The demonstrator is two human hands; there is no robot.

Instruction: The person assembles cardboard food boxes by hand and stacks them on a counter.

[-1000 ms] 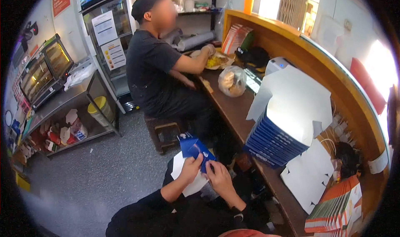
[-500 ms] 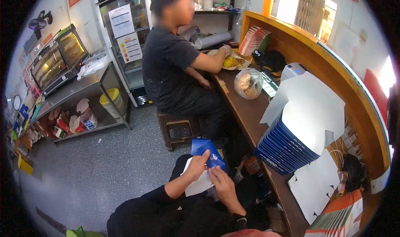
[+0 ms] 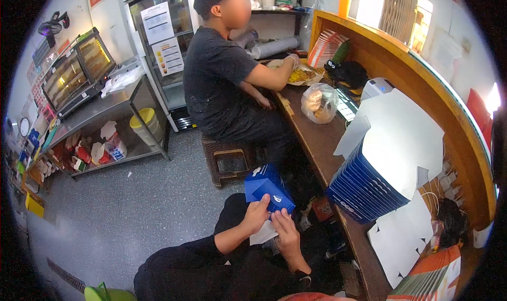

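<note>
Left grip (image 3: pixel 257 215) is clamped on a blue carton (image 3: pixel 269 188) at the lower middle of the frame, thumb on top; the right grip (image 3: pixel 287 231) holds its near edge. Nested blue cartons (image 3: pixel 364 183) stand on the brown surface (image 3: pixel 319 143), right of centre.
</note>
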